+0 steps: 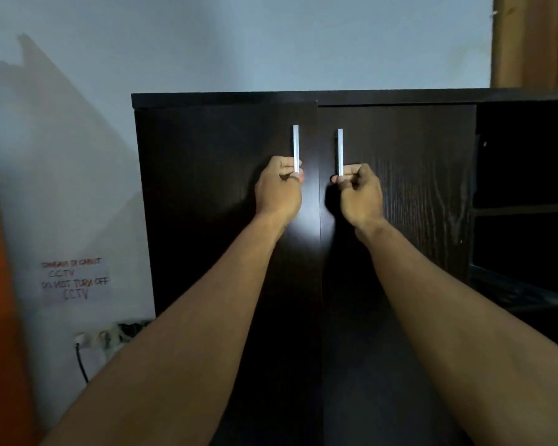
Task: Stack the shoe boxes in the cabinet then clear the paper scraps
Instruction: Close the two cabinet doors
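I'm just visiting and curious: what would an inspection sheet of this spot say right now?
Surface: cabinet top dark, nothing seen on it.
Job's things: cabinet doors, left door looks slightly ajar; shoe boxes and paper scraps, nothing seen.
Clutter: nothing seen.
Grippers: left hand closed on left handle; right hand closed on right handle.
Cables: black cable from wall socket.
Surroundings: handwritten CCTV notice, open shelves, curtain.

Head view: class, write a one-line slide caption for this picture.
Left hand and right hand grip the two silver handles of a dark cabinet's double doors.
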A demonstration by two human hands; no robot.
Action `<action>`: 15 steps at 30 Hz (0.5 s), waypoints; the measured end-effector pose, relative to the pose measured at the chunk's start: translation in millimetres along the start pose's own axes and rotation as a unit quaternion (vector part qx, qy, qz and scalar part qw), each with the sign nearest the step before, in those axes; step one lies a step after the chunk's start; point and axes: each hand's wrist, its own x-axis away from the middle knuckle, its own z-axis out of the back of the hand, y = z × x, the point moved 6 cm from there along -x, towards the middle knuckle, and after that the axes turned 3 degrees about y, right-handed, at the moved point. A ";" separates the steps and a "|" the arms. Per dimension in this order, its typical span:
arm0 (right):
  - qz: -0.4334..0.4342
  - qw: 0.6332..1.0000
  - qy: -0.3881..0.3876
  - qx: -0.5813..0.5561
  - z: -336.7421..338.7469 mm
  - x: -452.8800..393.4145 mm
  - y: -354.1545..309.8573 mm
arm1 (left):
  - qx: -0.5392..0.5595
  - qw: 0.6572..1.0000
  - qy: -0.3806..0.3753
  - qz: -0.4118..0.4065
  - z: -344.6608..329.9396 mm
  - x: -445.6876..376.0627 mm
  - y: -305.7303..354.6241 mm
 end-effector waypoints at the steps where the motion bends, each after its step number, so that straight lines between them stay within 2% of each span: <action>1: -0.005 1.000 -0.002 -0.004 -1.1 -0.8 2.1 | -0.011 1.000 0.002 0.005 -3.9 -5.6 -5.7; 9: 0.004 1.000 0.017 0.009 -5.7 -1.2 8.3 | -0.043 0.998 0.033 -0.027 -13.7 -21.2 -22.2; 15: -0.018 0.999 0.018 -0.040 -2.6 0.9 8.7 | -0.021 0.998 0.033 -0.042 -7.4 -21.7 -31.0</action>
